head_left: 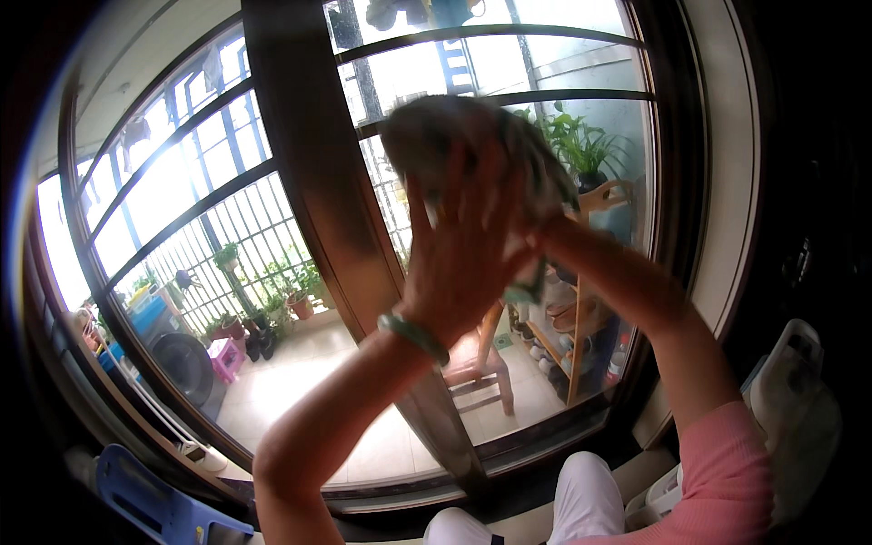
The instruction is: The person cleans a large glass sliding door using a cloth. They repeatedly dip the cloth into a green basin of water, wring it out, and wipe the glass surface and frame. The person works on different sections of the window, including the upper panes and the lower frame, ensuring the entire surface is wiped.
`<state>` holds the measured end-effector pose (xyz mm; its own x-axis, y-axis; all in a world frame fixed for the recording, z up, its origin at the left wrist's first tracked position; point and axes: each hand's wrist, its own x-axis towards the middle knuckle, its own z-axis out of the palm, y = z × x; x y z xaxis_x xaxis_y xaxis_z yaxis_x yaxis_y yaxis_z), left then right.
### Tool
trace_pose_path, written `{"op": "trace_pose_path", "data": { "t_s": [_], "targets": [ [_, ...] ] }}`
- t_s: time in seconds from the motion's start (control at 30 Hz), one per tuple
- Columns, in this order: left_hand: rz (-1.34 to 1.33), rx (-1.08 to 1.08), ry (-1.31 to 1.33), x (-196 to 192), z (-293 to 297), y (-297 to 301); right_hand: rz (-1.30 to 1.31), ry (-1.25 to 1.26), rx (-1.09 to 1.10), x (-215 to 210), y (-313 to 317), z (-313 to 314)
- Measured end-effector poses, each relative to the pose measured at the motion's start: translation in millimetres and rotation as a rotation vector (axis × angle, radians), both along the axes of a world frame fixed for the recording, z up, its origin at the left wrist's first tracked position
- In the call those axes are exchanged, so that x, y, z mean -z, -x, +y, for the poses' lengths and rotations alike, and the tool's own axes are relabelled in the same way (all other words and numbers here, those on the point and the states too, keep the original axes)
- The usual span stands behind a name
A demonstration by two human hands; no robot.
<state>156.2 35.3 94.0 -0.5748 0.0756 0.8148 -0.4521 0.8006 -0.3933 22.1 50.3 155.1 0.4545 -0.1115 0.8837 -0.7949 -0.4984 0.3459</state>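
Observation:
A crumpled grey-green cloth, smeared by motion, is up at the glass door panel. My left hand, with a pale green bangle on its wrist, is raised in front of it. Its fingers stretch upward, spread apart over the cloth's lower part. From the right, my right hand reaches in at the cloth, partly behind my left hand. Its fingers are blurred and mostly hidden, so their grip does not show. One end of the cloth hangs down below my right wrist.
A dark door frame post stands left of my hands. Through the glass show a wooden chair, a shoe rack, a potted plant, a washing machine and a pink stool. A blue plastic stool is at lower left.

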Motion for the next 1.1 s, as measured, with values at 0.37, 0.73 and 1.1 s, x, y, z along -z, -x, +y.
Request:
{"op": "trace_pose_path", "data": {
  "t_s": [0.37,0.73,1.1],
  "targets": [
    [0.272,0.237,0.247,-128.3,-18.3,-35.7,-0.164,0.253,0.171,-101.5,-33.7,-53.3],
    [-0.397,-0.063,-0.217,89.4,3.6,13.2,0.017,-0.123,0.269,203.9,16.7,-25.0],
    [-0.137,0.12,-0.049,30.4,8.9,48.0,-0.052,0.103,0.143,16.4,49.5,6.8]
  ]
}}
